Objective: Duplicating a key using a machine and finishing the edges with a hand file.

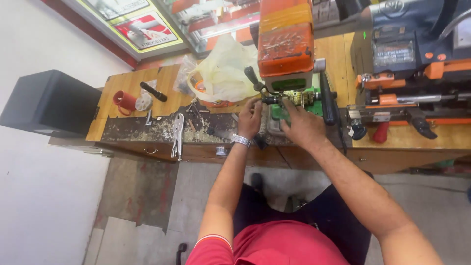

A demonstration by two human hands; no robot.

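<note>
**Two hands at the clamp of a key-cutting machine**

Both hands meet at the brass-coloured clamp (298,98) in the middle of the orange and green machine (286,54), which stands on the wooden workbench (132,86). The clamp's carriage runs left to right across the bench, with a black handle (253,77) rising to the upper left at one end and a long black lever (327,98) lying front to back at the other. The left hand (250,117), with a metal watch (241,140) at the wrist, has its fingertips curled up against the left end of the carriage; whether they pinch anything there cannot be told. The right hand (304,125) lies over the front of the machine with the forefinger stretched onto the clamp, fingers loose and closed on nothing that shows.

Just left of the machine sits a crumpled pale yellow plastic bag (224,71). Further left lie a black torch (153,92), a red mug (125,100) and locking pliers (177,135), among metal filings on the bench's dark front strip. A second machine (412,59), dark with orange parts, stands at the right.

Beyond the bench, at top left, a yellow-framed rectangular sign (147,30) with a red panel lies behind glass. A black box (49,103) stands by the white wall on the left; the floor is worn grey concrete.
</note>
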